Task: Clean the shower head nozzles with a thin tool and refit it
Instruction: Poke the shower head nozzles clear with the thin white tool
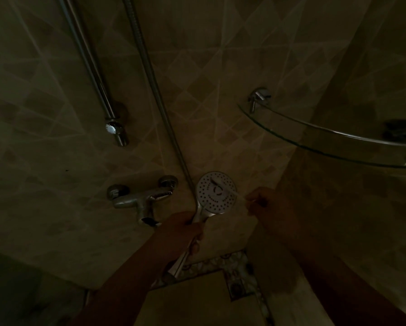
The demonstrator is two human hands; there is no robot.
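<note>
The left hand (pixel 185 228) has its fingers clamped round the handle of the shower head (pixel 216 192), off its rail (pixel 89 67) and turned face-up so the nozzles show in the dim light. The right hand (pixel 263 203) pinches a thin tool (pixel 223 185) laid across the face, probably to poke the holes. The hose (pixel 150 74) hangs behind.

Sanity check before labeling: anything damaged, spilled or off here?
Nothing stands out. Left hand grips the shower head handle, right hand holds the thin tool across its face. Frame is very dark, so fine damage is unreadable.
</note>
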